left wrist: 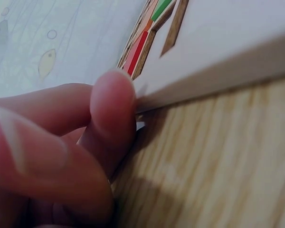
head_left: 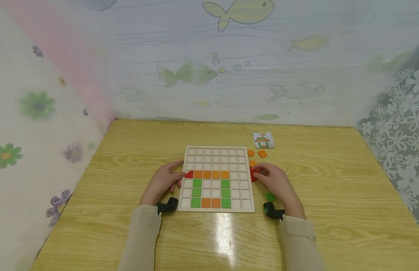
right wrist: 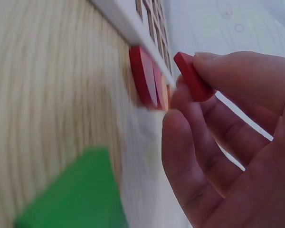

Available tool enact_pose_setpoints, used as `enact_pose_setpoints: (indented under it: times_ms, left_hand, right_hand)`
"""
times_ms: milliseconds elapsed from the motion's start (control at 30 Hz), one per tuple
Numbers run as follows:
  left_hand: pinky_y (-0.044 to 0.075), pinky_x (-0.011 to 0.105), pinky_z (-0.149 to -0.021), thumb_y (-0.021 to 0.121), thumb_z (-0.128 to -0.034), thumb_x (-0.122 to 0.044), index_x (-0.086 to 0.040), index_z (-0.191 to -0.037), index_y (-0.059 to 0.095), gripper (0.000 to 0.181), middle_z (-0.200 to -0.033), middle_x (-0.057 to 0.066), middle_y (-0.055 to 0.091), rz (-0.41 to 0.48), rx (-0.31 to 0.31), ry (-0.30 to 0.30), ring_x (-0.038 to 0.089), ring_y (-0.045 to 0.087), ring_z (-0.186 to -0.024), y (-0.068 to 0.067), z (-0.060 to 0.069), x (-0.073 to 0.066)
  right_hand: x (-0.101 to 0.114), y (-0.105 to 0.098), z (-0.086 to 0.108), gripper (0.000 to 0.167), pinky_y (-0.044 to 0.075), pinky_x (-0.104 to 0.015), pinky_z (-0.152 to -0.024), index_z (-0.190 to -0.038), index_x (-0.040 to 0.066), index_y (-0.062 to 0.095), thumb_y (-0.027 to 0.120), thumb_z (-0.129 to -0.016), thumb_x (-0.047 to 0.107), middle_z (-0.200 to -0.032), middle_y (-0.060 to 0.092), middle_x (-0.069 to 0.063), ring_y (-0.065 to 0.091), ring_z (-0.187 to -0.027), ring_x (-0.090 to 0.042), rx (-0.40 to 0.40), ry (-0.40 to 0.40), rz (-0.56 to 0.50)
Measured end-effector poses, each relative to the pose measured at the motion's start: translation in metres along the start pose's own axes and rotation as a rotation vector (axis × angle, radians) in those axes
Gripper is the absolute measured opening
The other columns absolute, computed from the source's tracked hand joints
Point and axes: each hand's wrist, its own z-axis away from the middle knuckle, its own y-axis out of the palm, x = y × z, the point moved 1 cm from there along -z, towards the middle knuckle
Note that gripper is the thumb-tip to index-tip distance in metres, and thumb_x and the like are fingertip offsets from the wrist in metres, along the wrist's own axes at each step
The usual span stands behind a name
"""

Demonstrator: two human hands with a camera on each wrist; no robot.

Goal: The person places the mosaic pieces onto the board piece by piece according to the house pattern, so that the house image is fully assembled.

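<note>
A wooden grid board (head_left: 245,180) lies on the table, with square green tiles (head_left: 197,192), orange tiles (head_left: 207,174) and one red tile (head_left: 189,174) with a curved side set in its cells. My left hand (head_left: 163,179) touches the board's left edge beside the red tile, its fingertips against the rim. Just off the right edge, my right hand (head_left: 272,178) pinches a small red piece (right wrist: 194,78) between thumb and fingers. More red pieces (right wrist: 145,78) stand beside the board below that hand. Near its wrist lies a green piece (right wrist: 78,194), blurred in the right wrist view.
Behind the right hand are a round orange piece (head_left: 251,153) and a square orange piece (head_left: 262,153). A small picture card (head_left: 268,144) with a coloured grid pattern lies beyond them. Patterned curtains (head_left: 196,101) border the wooden table (head_left: 145,143) at the back and sides.
</note>
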Motion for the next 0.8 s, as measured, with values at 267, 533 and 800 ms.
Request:
enact_pose_setpoints:
  times_ms: [267,533,800]
  left_hand:
    - [0.041,0.03,-0.039,0.062,-0.0843,-0.028,-0.033,-0.131,0.042,0.051,-0.062,0.015,0.06,-0.012,0.0,0.002,0.016,0.042,-0.038,-0.001,-0.001,-0.004]
    - [0.04,0.03,-0.038,0.062,-0.0846,-0.028,-0.033,-0.13,0.042,0.05,-0.062,0.014,0.059,-0.013,-0.001,0.007,0.017,0.041,-0.038,0.0,-0.001,-0.003]
    - [0.04,0.029,-0.038,0.061,-0.0848,-0.028,-0.031,-0.132,0.041,0.052,-0.061,0.014,0.059,-0.022,0.001,0.022,0.016,0.041,-0.037,-0.001,0.0,0.001]
  right_hand:
    - [0.011,0.006,-0.011,0.023,0.042,-0.032,-0.07,-0.108,0.013,0.062,0.06,-0.087,0.023,-0.092,0.059,0.001,0.053,-0.077,-0.016,0.011,-0.02,-0.047]
    - [0.02,0.016,-0.016,0.022,0.043,-0.031,-0.065,-0.108,0.014,0.062,0.059,-0.087,0.022,-0.088,0.058,0.0,0.051,-0.073,-0.017,0.049,-0.017,-0.106]
    - [0.027,0.026,-0.019,0.019,0.043,-0.029,-0.062,-0.105,0.014,0.063,0.059,-0.087,0.017,-0.085,0.057,0.001,0.05,-0.069,-0.016,0.049,-0.041,-0.077]
